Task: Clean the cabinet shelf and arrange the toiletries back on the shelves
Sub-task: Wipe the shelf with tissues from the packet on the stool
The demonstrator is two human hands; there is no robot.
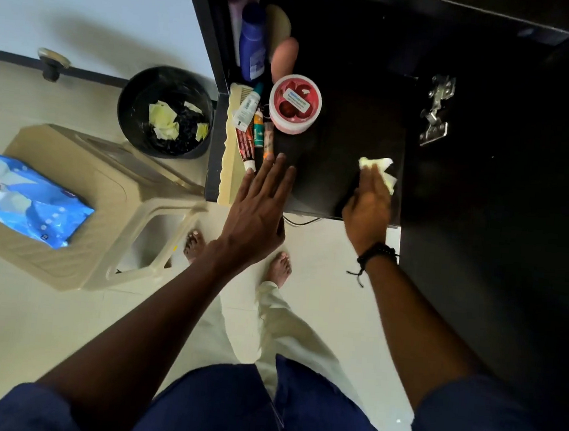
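Blue-sleeved arms (pixel 165 308) reach the dark shelf (pixel 344 141): left hand (pixel 257 213) fingers released, right hand (pixel 368 202) grasping a wipe (pixel 378 165) at three o'clock. Bin (pixel 123 112) stands at ten o'clock.

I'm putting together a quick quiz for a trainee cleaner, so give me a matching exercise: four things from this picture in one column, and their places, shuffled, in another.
Things
1. red-lidded jar
2. blue wipes pack
3. yellowish scraps
4. pale wipe

Places
A. on the beige stool
B. under the right hand
C. on the dark shelf beside the tubes
D. in the black bin

Pairs: 1-C, 2-A, 3-D, 4-B
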